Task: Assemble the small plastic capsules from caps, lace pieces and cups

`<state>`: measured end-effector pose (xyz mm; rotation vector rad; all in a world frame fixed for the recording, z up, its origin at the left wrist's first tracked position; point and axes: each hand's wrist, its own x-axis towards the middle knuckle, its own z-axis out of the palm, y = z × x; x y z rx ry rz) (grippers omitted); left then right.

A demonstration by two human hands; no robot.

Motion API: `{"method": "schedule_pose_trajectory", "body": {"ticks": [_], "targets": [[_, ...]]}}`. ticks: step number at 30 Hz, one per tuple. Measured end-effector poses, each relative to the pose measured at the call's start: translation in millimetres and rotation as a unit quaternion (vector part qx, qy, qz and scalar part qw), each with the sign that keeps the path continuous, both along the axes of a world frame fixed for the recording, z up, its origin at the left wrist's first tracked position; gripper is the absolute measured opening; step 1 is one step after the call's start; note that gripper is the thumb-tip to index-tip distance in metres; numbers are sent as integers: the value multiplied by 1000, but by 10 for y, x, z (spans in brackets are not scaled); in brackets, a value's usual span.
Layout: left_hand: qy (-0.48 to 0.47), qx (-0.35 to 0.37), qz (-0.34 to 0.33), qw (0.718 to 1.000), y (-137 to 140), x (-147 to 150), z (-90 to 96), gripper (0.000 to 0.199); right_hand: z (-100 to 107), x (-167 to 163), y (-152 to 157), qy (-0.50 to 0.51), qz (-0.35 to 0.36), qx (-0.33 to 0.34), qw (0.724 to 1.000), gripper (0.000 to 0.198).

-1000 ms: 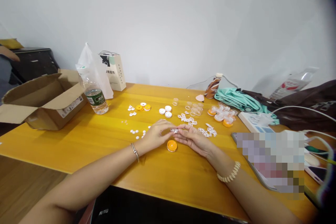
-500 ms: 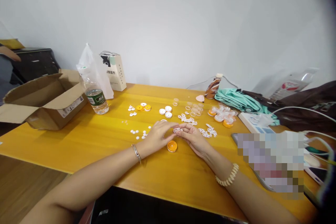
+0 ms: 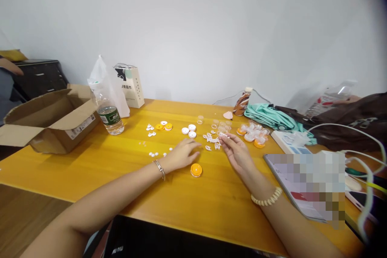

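My right hand (image 3: 238, 154) pinches a small white openwork plastic piece (image 3: 223, 134) between thumb and fingertips, over a cluster of similar white cut-out pieces (image 3: 208, 138). My left hand (image 3: 183, 154) hovers low above the table, its fingers apart and nothing in them. Just below its fingertips stands a round orange cup-like part (image 3: 196, 169) with a pale base. Small white discs (image 3: 154, 154) lie left of the left hand. Beyond the hands are white round caps (image 3: 191, 128) and clear plastic rings (image 3: 224, 125).
On the left are an open cardboard box (image 3: 57, 123) and a water bottle (image 3: 110, 119). Orange and white round parts (image 3: 160, 127) lie mid-table. Assembled clear-topped pieces (image 3: 254, 132), a drink bottle (image 3: 242, 102), teal cloth (image 3: 272, 117) and a tablet-like slab (image 3: 292, 185) occupy the right.
My hands have come apart. The right has moved right, over the white pieces, still with a white openwork piece in its fingertips. My left hand has let go and its fingers have spread.
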<state>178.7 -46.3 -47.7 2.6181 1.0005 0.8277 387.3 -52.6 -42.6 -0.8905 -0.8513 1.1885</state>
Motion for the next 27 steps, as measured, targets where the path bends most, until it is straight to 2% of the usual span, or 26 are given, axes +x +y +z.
{"method": "schedule_pose_trajectory", "body": {"ticks": [3, 6, 12, 16, 21, 24, 27], "targets": [[65, 28, -45, 996, 88, 144, 19, 29, -27, -64, -23, -1, 23, -13, 1000, 16], [87, 47, -58, 993, 178, 276, 18, 24, -53, -94, -38, -10, 36, -24, 999, 15], [96, 49, -33, 994, 249, 400, -37, 18, -56, -126, -54, -34, 58, -15, 998, 20], [84, 40, -6, 996, 204, 360, -36, 16, -59, -157, -58, -103, 71, 19, 992, 23], [16, -37, 16, 999, 119, 168, -9, 6, -81, -192, -66, -230, 58, 36, 971, 21], [-52, -115, 8, 992, 75, 58, 6, 12, -74, -219, -81, -311, 57, 37, 948, 18], [-113, -198, -10, 974, 56, -2, 30, 19, -67, -232, -93, -349, 73, 40, 933, 16]]}}
